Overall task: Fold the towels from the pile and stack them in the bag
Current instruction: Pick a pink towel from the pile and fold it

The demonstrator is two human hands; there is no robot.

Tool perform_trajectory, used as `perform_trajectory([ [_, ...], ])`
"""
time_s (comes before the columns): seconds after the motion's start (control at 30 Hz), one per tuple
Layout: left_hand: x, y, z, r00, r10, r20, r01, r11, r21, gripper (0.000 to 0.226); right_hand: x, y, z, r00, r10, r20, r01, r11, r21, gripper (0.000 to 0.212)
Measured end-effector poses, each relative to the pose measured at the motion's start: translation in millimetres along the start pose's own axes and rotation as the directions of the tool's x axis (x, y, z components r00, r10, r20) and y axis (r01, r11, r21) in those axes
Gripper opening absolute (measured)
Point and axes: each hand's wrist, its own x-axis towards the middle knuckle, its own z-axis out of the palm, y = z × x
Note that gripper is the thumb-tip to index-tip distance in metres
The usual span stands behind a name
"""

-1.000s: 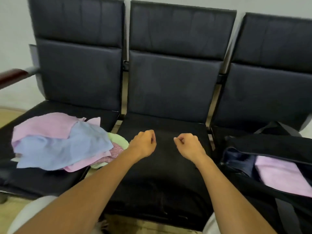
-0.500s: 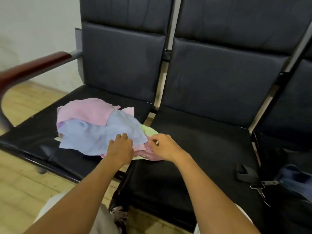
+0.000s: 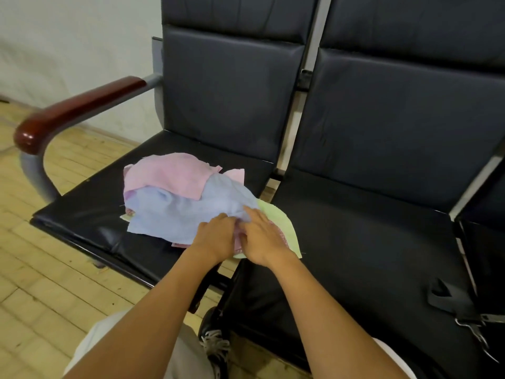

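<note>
A loose pile of towels lies on the left seat (image 3: 82,214): a pink towel (image 3: 169,173) at the back, a light blue towel (image 3: 175,214) across the top, and a pale green towel (image 3: 284,228) sticking out at the right. My left hand (image 3: 216,236) and my right hand (image 3: 262,236) sit side by side at the blue towel's near right edge. The cloth is bunched up between them, and their fingertips are partly hidden in it. Of the bag, only a black strap (image 3: 448,299) with a metal clip (image 3: 475,326) shows at the lower right.
The black middle seat (image 3: 369,255) lies to the right of the pile. A red-brown wooden armrest (image 3: 76,110) curves along the left seat's far side. Light wooden floor (image 3: 41,283) runs below. My knees and a shoe (image 3: 216,346) are at the bottom.
My view swung left from the middle seat to the pile, and the bag left the frame. Both hands moved from fists over the middle seat onto the blue towel's edge and came together.
</note>
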Motion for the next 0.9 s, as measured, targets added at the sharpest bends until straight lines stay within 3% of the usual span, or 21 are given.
perform_trajectory([
  [0.1, 2.9, -1.0, -9.6, 0.99, -0.037, -0.14, -0.009, 0.95, -0.311, 0.022, -3.1, -5.0, -11.5, 0.995, 0.033, -0.092, -0.025, 0.996, 0.088, 0.026],
  [0.2, 3.6, -5.7, -14.2, 0.986, -0.065, -0.152, -0.001, 0.916, -0.401, 0.021, -8.1, -12.2, -20.7, 0.987, 0.106, -0.12, -0.09, 0.987, 0.135, 0.026],
  [0.33, 4.0, -14.4, -9.7, 0.996, -0.09, -0.026, 0.079, 0.956, -0.283, 0.025, -12.6, -17.0, -22.5, 0.985, 0.112, -0.131, -0.1, 0.99, 0.098, 0.027],
  [0.47, 7.2, -23.7, -11.2, 0.983, -0.132, -0.124, 0.148, 0.981, 0.128, 0.033, -3.2, -21.9, -15.2, 0.972, 0.117, -0.203, -0.086, 0.984, 0.153, 0.019],
  [0.53, 9.7, -30.8, -11.8, 0.977, -0.202, -0.071, 0.213, 0.947, 0.24, 0.042, 2.0, -24.0, -12.1, 0.965, 0.117, -0.234, -0.075, 0.98, 0.183, 0.017],
  [0.63, 12.8, -42.2, -6.0, 0.955, -0.296, -0.009, 0.288, 0.921, 0.264, 0.063, 5.2, -27.4, -8.1, 0.969, 0.108, -0.224, -0.058, 0.974, 0.219, 0.014],
  [0.73, 12.7, -47.3, -2.8, 0.944, -0.327, -0.039, 0.327, 0.917, 0.231, 0.076, 6.9, -29.8, -4.0, 0.975, 0.091, -0.201, -0.041, 0.969, 0.242, 0.028],
  [0.9, 15.3, -48.5, -8.2, 0.942, -0.286, -0.177, 0.309, 0.944, 0.117, 0.059, 10.4, -29.6, 0.3, 0.971, 0.072, -0.23, -0.009, 0.964, 0.264, 0.034],
])
